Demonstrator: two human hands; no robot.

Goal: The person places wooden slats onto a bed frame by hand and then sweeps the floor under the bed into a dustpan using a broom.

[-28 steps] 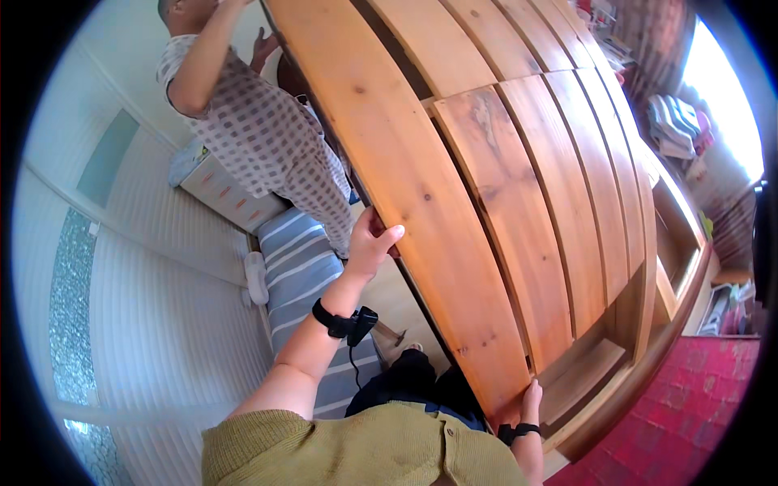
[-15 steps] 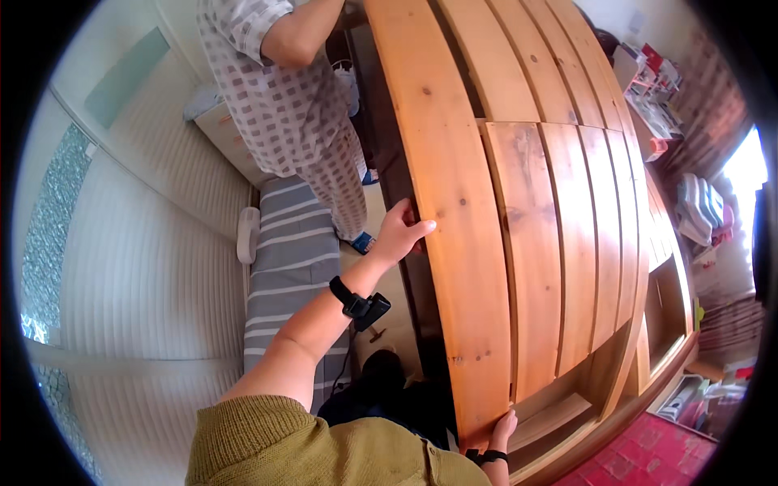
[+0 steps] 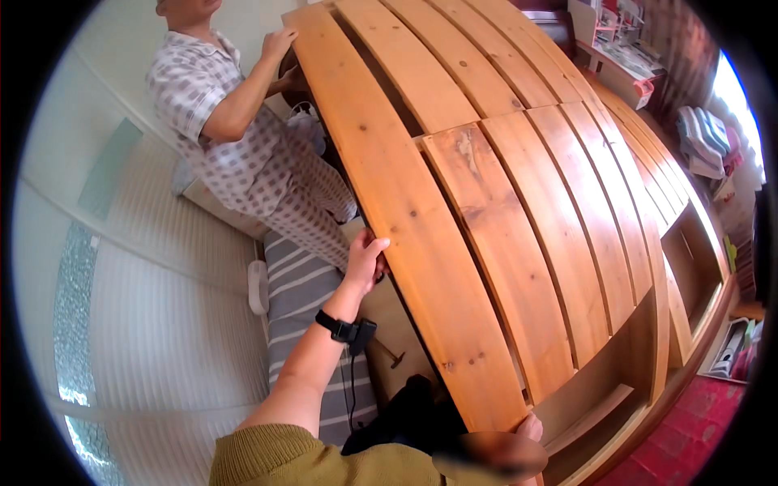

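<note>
A large slatted wooden bed panel (image 3: 454, 267) stretches from near my body to the far end. My left hand (image 3: 367, 259) is closed round the left edge of its outer plank, thumb on top. At the near end of that plank my right hand (image 3: 531, 427) grips the corner; a brown blur hides part of it. On my left wrist is a black strap with a small box (image 3: 347, 330). A co-worker (image 3: 243, 130) in checked clothes holds the far left corner of the panel with one raised hand, the other hand just below the edge.
A hammer (image 3: 395, 355) lies on the floor left of the panel. Beyond it is a grey striped mattress (image 3: 304, 292), beside a pleated white partition (image 3: 162, 316). An open wooden compartment (image 3: 592, 397) shows under the slats at the near right. Folded towels (image 3: 701, 142) sit far right.
In the picture, the panel's left edge has shifted left, its far end most, and my left hand has gone with it. The co-worker's raised hand now shows on the far corner.
</note>
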